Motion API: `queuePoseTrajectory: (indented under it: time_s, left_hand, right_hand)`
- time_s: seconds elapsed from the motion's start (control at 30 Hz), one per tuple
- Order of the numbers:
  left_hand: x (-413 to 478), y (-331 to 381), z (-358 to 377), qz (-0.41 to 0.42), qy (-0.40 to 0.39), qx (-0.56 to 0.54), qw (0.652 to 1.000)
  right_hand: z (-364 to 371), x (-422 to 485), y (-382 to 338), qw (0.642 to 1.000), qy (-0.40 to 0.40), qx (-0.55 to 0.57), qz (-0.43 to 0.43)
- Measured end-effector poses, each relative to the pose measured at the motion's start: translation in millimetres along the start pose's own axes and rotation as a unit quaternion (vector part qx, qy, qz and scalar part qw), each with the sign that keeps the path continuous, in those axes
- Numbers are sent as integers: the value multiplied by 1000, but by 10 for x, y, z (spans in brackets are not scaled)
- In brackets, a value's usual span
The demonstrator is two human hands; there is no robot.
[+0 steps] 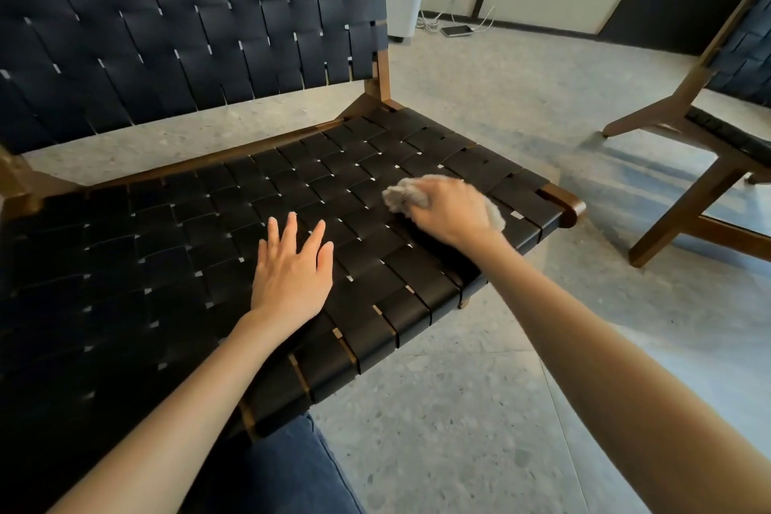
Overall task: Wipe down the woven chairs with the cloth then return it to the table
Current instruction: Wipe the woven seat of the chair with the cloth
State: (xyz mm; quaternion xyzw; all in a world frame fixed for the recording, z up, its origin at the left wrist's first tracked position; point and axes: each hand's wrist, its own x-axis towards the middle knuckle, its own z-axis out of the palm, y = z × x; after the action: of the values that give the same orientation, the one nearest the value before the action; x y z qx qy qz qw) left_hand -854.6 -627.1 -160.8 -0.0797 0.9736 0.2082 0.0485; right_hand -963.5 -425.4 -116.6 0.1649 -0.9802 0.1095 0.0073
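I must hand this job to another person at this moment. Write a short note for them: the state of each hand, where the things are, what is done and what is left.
Left hand: open, lying flat on the seat of the near woven chair.
Right hand: grips the bunched grey cloth and presses it on the seat near its right front corner.
Second woven chair: stands to the right, untouched now.
Table: not in view.
Done: wiping of the near seat is under way; how much is finished cannot be told.
Left: finish this chair, probably wipe the second one, and put the cloth back on the table.
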Motion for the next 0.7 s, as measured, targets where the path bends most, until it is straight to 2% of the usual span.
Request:
queuePoseTrajectory:
  time_s: [0.13, 0.23, 0.3, 0.37, 0.5, 0.63, 0.7]
  left_hand:
    - [55, -74, -38, -39, -4, 31, 999]
    - [81, -93, -15, -49, -10, 41, 998]
    - [105, -88, 7, -50, -19, 42, 998]
    - [149, -93, 19, -55, -24, 42, 997]
    - [282, -135, 31, -56, -27, 42, 997]
    - [457, -216, 41, -54, -29, 53, 997]
    - [525, -256, 54, -52, -24, 52, 997]
  right_hand:
    - [277, -223, -593, 992, -54, 69, -95]
    - [353, -211, -619, 989, -24, 78, -122]
    - [326, -130, -446, 992, 7, 14, -128]
    - [251, 20, -178, 994, 42, -66, -81]
    - [96, 348, 364, 985, 77, -148, 34]
    - [101, 660, 484, 979, 85, -154, 101]
    - [137, 793, 447, 981, 93, -136, 105]
